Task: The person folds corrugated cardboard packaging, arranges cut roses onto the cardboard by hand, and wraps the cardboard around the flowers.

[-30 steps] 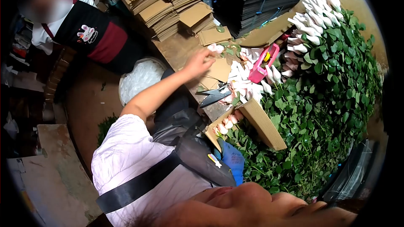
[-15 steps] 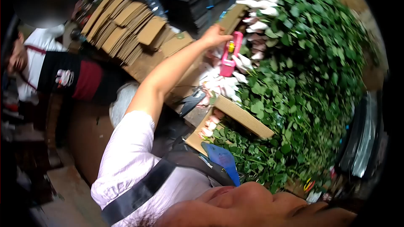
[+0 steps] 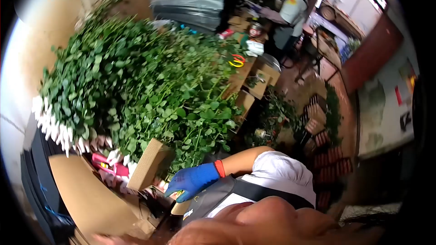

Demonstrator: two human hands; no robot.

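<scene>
My right hand (image 3: 190,182), in a blue glove with a red cuff, bends its fingers over the near edge of a cardboard wrap (image 3: 180,207). Pale pink rose heads (image 3: 160,183) show beside the glove, between that edge and the wrap's raised corrugated flap (image 3: 149,165). My bare left hand (image 3: 113,239) is a blur at the bottom left; its fingers cannot be made out. It is nearest to a large brown cardboard sheet (image 3: 86,186). A pink tape dispenser (image 3: 111,165) lies left of the flap, among white-wrapped flower heads.
Leafy rose stems (image 3: 150,81) are piled across the table, with white-wrapped heads (image 3: 52,124) at the left. Black stacked sheets (image 3: 38,186) stand by the wall. A co-worker (image 3: 290,9) works at the back. Orange and yellow handles (image 3: 237,60) lie at the table's far edge.
The view has swung to the right. My left hand has left the pink tape dispenser and dropped to the bottom edge. My gloved right hand stays at the cardboard wrap.
</scene>
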